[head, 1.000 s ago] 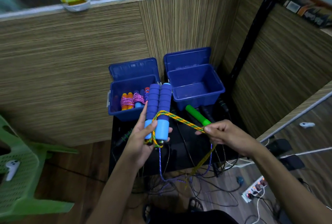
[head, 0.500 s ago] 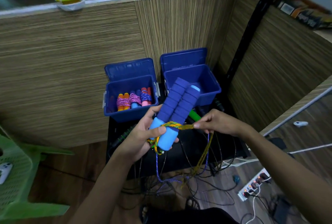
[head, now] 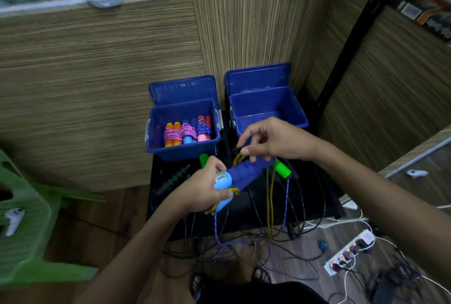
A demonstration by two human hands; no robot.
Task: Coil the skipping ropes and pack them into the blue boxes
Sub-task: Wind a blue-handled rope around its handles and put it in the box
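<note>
My left hand (head: 202,187) grips the light-blue ends of two blue foam skipping-rope handles (head: 244,173), which lie tilted to the right. My right hand (head: 273,141) is over their far ends and pinches the yellow and purple rope (head: 269,196), whose loops hang down to the floor. The left blue box (head: 181,151) holds several coiled ropes (head: 186,130). The right blue box (head: 268,108) looks empty. Both lids stand open against the wall.
A green-handled rope (head: 281,169) and a dark handle (head: 174,178) lie on the black table (head: 312,198) among loose cords. A power strip (head: 350,251) lies on the floor at right. A green plastic chair (head: 24,225) stands at left. Wood panels close the back.
The blue handles have tipped from upright to lying toward the right. My right hand has moved up and over their far ends with the rope.
</note>
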